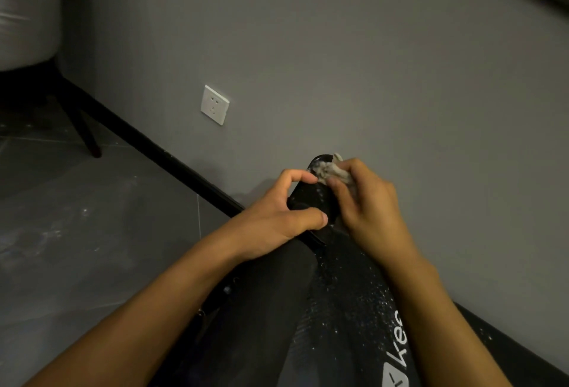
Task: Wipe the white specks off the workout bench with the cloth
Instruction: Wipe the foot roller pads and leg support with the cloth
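The black workout bench (345,303) runs from the bottom of the view toward the wall, its pad dotted with white specks and white lettering near the lower right. At its far end is a black cylindrical roller (311,198). My left hand (277,220) grips the roller from the left, thumb across its near side. My right hand (366,211) holds a crumpled grey-white cloth (331,171) pressed on the roller's far top.
A grey wall (369,63) stands just behind the roller, with a white socket (215,105) and a black skirting board (147,146). A chair with dark legs (83,127) is at the far left on the grey tiled floor (77,232).
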{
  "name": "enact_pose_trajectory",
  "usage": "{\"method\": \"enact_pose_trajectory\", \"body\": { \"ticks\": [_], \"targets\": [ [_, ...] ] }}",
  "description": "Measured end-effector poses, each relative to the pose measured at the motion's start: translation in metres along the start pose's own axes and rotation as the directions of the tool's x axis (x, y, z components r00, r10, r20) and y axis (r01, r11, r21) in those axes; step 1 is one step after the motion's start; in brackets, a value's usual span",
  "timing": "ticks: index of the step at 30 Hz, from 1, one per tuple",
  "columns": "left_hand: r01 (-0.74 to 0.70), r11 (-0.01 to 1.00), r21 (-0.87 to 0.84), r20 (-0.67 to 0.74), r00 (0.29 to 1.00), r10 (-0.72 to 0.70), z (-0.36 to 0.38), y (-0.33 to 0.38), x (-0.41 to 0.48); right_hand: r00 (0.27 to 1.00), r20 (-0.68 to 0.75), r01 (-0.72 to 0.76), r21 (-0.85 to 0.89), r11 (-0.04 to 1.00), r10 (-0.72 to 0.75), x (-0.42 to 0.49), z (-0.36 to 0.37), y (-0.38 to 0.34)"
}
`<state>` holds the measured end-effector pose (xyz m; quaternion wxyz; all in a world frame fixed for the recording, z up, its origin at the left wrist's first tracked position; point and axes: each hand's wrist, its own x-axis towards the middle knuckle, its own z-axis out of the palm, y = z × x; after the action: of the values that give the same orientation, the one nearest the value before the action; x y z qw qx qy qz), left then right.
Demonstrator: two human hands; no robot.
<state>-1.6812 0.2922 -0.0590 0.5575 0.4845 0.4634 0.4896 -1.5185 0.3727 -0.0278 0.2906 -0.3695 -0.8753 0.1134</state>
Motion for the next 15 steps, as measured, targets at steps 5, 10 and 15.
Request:
{"method": "enact_pose_trajectory", "body": {
  "ticks": [5,10,15],
  "targets": [
    [-0.029,0.999,-0.024,-0.028,0.999,0.028,0.0,0.002,-0.002,0.989,0.115,0.062,0.226,0.972,-0.09,-0.041,-0.009,-0.014],
    [-0.046,0.998,-0.041,-0.061,0.997,0.043,0.002,0.002,-0.003,1.0,-0.007,-0.012,0.011,1.0,0.012,-0.013,0.0,-0.001],
    [-0.08,0.997,0.022,-0.1,0.992,0.082,0.002,0.003,-0.004,0.996,-0.025,-0.077,0.197,0.977,0.084,-0.024,0.007,-0.004]
  ]
}}
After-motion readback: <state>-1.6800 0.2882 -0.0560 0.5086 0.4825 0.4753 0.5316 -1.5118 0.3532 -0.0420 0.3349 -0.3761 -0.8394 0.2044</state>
